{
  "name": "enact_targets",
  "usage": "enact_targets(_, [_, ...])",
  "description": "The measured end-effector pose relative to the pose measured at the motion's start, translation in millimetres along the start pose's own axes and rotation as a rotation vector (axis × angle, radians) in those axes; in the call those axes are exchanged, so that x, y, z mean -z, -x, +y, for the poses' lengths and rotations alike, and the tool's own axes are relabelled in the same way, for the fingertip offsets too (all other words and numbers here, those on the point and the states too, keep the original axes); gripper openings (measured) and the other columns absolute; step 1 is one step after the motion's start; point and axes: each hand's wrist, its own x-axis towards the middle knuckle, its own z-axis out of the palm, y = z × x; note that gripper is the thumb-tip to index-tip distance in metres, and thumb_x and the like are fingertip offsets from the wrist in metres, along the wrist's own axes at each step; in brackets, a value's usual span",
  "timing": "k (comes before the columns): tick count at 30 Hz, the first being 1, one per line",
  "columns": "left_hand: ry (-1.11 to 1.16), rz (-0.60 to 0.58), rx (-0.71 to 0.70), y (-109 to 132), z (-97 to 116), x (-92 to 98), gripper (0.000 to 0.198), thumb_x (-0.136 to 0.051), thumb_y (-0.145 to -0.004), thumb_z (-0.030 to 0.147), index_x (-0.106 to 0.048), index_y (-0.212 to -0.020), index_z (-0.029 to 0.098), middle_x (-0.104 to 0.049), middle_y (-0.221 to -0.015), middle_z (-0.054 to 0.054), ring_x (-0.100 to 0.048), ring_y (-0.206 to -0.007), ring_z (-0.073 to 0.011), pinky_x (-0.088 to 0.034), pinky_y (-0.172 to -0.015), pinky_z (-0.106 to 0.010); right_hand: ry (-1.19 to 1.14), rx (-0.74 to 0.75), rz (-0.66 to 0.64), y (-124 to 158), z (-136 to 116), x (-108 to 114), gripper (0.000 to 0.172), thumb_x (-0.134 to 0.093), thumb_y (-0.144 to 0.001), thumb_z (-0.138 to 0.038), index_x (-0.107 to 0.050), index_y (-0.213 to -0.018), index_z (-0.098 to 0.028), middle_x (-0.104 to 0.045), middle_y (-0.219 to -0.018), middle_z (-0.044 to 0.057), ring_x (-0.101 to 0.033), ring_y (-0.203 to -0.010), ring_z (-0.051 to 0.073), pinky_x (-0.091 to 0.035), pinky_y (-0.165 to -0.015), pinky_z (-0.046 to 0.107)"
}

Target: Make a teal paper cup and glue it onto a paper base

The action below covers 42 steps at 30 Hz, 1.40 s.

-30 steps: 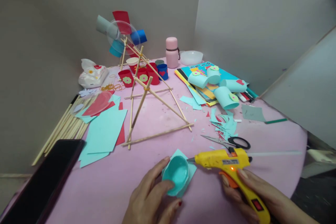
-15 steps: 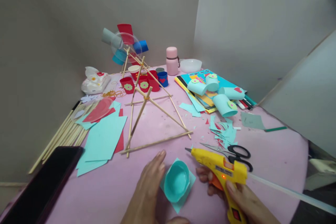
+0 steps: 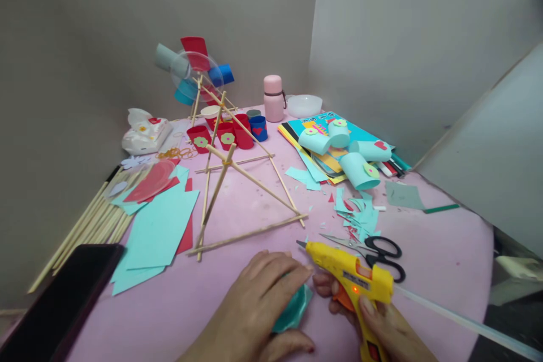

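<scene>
My left hand (image 3: 258,305) lies closed over a small teal paper cup (image 3: 294,308) near the front of the pink table (image 3: 441,260), covering most of it. My right hand (image 3: 373,317) grips the handle of a yellow hot glue gun (image 3: 350,274), whose nozzle points left and away, just past the left hand's fingertips. A clear glue stick (image 3: 458,319) juts out of the gun's back toward the right. Black-handled scissors (image 3: 373,249) lie just behind the gun.
A wooden stick frame (image 3: 237,192) stands mid-table, with a paper-vane wheel (image 3: 190,68) behind it. Red and blue cups (image 3: 237,133), a pink bottle (image 3: 274,99), teal paper rolls (image 3: 352,153), loose teal sheets (image 3: 156,232), a stick bundle (image 3: 89,223) and a dark phone (image 3: 59,300) lie around.
My left hand moved from beside the teal cup to on top of it, closing over it. The glue gun swung from level to pointing away, drawing in toward me.
</scene>
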Motion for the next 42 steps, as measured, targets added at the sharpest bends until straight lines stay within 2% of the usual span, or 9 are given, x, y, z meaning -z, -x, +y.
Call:
enact_targets(5, [-0.161,0.037,-0.009,9,0,-7.7,0.066,-0.032,-0.088,0.062,-0.039,-0.136,0.017,-0.057,-0.132,-0.015,-0.046,-0.129,-0.0238,-0.032,-0.109,-0.043,-0.141,0.050,0.015,-5,11,0,0.039,-0.069,-0.071,-0.060,-0.070,-0.089,-0.026,-0.070,-0.088,0.004,-0.063,-0.079,0.020,-0.051,-0.078,0.033])
enact_targets(8, [-0.309,0.067,-0.108,13,1,-7.6,0.051,-0.026,-0.098,0.043,-0.037,-0.140,0.016,-0.059,-0.132,-0.011,-0.037,-0.135,-0.0206,-0.011,-0.115,-0.045,-0.125,0.079,0.003,-7,18,2,0.039,-0.067,-0.073,-0.060,-0.070,-0.089,-0.025,-0.070,-0.088,0.005,-0.063,-0.077,0.021,-0.051,-0.076,0.035])
enact_targets(11, [-0.391,0.025,-0.165,12,2,-7.0,0.043,-0.026,-0.098,0.027,-0.045,-0.135,0.016,-0.058,-0.134,-0.006,-0.035,-0.136,-0.0192,-0.001,-0.116,-0.046,-0.056,0.064,0.007,-6,15,3,0.044,-0.063,-0.075,-0.063,-0.070,-0.093,-0.023,-0.069,-0.096,0.008,-0.062,-0.081,0.023,-0.049,-0.081,0.039])
enact_targets(16, [-0.405,0.011,-0.176,11,2,-11.4,0.044,-0.025,-0.098,0.027,-0.050,-0.132,0.014,-0.051,-0.140,-0.006,-0.037,-0.135,-0.0202,-0.003,-0.116,-0.044,-0.048,0.033,-0.011,-4,10,2,0.048,-0.062,-0.074,-0.065,-0.070,-0.095,-0.022,-0.069,-0.100,0.009,-0.060,-0.084,0.023,-0.048,-0.084,0.040])
enact_targets(23, [-0.427,-0.027,-0.195,11,-2,-14.8,0.047,-0.024,-0.098,0.032,-0.049,-0.133,0.014,-0.051,-0.141,-0.006,-0.031,-0.137,-0.0227,0.001,-0.115,-0.047,-0.099,0.094,-0.118,-21,34,10,0.049,-0.060,-0.076,-0.064,-0.069,-0.098,-0.021,-0.069,-0.100,0.011,-0.061,-0.079,0.023,-0.049,-0.076,0.039])
enact_targets(29, [-0.464,-0.055,-0.223,3,1,-6.1,0.043,-0.032,-0.092,0.022,-0.052,-0.129,0.014,-0.056,-0.136,-0.005,-0.045,-0.128,-0.0214,-0.008,-0.115,-0.042,-0.067,0.097,-0.090,-11,12,2,0.042,-0.058,-0.081,-0.059,-0.069,-0.097,-0.021,-0.067,-0.096,0.008,-0.058,-0.084,0.021,-0.046,-0.082,0.036])
enact_targets(33, [-0.490,-0.111,-0.238,-2,5,2.6,0.044,-0.035,-0.089,0.023,-0.052,-0.129,0.014,-0.058,-0.134,-0.005,-0.048,-0.125,-0.0213,-0.004,-0.115,-0.041,-0.126,0.124,-0.087,-7,5,-1,0.037,-0.061,-0.081,-0.057,-0.069,-0.096,-0.024,-0.067,-0.095,0.006,-0.058,-0.086,0.020,-0.046,-0.079,0.032])
enact_targets(39, [-0.454,-0.220,-0.139,6,9,1.3,0.059,-0.042,-0.080,0.020,-0.039,-0.138,0.012,-0.042,-0.147,-0.005,-0.029,-0.138,-0.0227,0.000,-0.114,-0.046,-0.120,0.136,-0.127,-12,16,5,0.033,-0.058,-0.084,-0.053,-0.068,-0.097,-0.025,-0.066,-0.099,0.006,-0.058,-0.089,0.021,-0.046,-0.081,0.033])
enact_targets(42, [-0.475,-0.169,-0.169,10,7,-3.6,0.061,-0.044,-0.079,0.019,-0.038,-0.139,0.012,-0.041,-0.148,-0.005,-0.024,-0.140,-0.0230,-0.001,-0.114,-0.047,-0.126,0.157,-0.170,-15,19,8,0.032,-0.058,-0.085,-0.053,-0.068,-0.099,-0.025,-0.066,-0.100,0.006,-0.058,-0.088,0.021,-0.046,-0.080,0.034])
